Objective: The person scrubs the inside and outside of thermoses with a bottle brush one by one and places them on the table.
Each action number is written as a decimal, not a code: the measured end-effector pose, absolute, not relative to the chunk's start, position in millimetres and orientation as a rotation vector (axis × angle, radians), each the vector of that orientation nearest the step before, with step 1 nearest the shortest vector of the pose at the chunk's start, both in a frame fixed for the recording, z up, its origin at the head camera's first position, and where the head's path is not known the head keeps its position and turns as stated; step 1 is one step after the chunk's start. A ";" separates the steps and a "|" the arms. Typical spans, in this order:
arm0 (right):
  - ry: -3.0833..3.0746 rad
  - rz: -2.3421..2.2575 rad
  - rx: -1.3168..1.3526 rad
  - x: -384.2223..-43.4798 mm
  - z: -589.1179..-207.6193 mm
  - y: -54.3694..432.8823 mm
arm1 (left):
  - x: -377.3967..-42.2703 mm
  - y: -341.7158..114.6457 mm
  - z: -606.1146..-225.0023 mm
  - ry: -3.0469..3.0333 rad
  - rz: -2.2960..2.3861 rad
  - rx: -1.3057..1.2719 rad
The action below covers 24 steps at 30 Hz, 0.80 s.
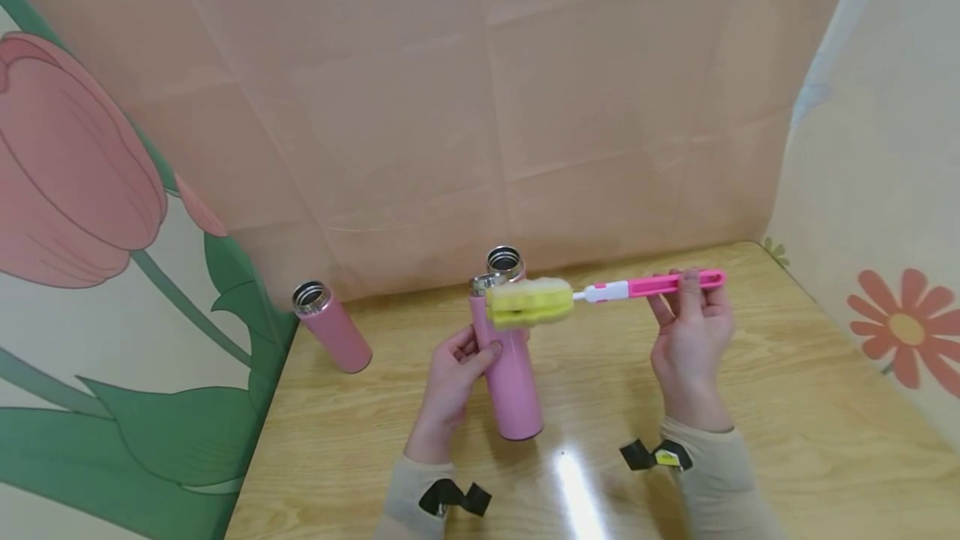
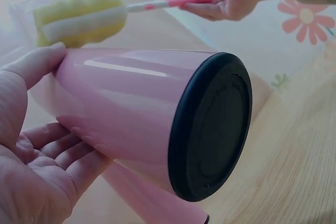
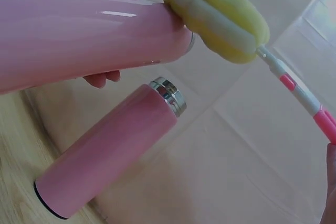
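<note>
My left hand point(image 1: 456, 377) grips a pink steel bottle point(image 1: 516, 390) around its body, thumb in front. In the left wrist view its dark base point(image 2: 212, 129) faces the camera. My right hand point(image 1: 692, 340) pinches the pink handle point(image 1: 663, 283) of a bottle brush, held level above the table. The brush's yellow and white sponge head point(image 1: 531, 304) overlaps the upper part of the held bottle in the head view. In the right wrist view, the sponge point(image 3: 223, 19) is right at the bottle's mouth end. The sponge is outside the bottle.
Another pink bottle point(image 3: 107, 153) with a bare steel neck stands behind the held one. A third open pink bottle point(image 1: 337, 332) stands at the table's left. The wooden table point(image 1: 787, 407) meets a peach cloth backdrop point(image 1: 390, 123) at the back and flowered panels at both sides.
</note>
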State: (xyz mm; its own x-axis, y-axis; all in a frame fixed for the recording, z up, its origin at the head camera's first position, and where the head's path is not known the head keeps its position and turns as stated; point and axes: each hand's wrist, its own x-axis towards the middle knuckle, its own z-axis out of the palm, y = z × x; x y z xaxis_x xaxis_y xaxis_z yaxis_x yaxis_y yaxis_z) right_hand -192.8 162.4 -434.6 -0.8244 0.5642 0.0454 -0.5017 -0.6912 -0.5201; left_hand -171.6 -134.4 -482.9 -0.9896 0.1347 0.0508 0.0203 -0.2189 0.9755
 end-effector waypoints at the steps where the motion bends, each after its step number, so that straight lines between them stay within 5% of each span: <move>1: -0.703 2.445 -0.156 -192.6 -434.5 162.3 | -171.4 -134.3 -482.8 1.911 2.392 0.192; 24: -0.769 2.479 -0.170 -194.2 -437.7 169.3 | -173.2 -134.8 -485.6 1.965 2.371 0.216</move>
